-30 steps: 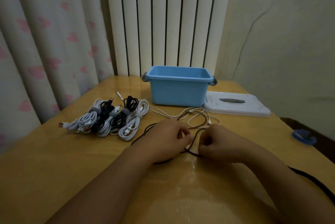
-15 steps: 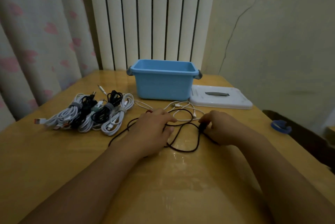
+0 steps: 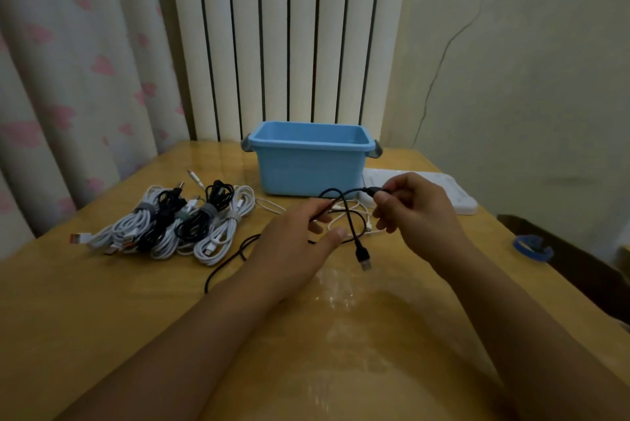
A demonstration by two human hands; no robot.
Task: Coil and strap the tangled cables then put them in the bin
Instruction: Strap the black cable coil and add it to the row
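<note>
A loose black cable [image 3: 351, 226] hangs in a loop between my hands above the wooden table [image 3: 102, 318]. My right hand [image 3: 416, 209] pinches one plug end, lifted in front of the blue bin [image 3: 308, 168]. My left hand [image 3: 300, 240] holds the cable lower down; its USB plug [image 3: 364, 256] dangles near the tabletop, and the rest trails left on the table. A loose white cable [image 3: 341, 216] lies tangled under the hands. Several coiled, strapped white and black cables [image 3: 170, 223] lie in a row at the left.
The bin's white lid [image 3: 456, 195] lies flat to the right of the bin. A blue tape roll [image 3: 531, 247] sits off the table's right edge. A curtain hangs at the left, a radiator stands behind the table.
Both hands have risen off the table with the black cable. My right hand lifted a plug end up toward the bin, and the USB plug now dangles free.
</note>
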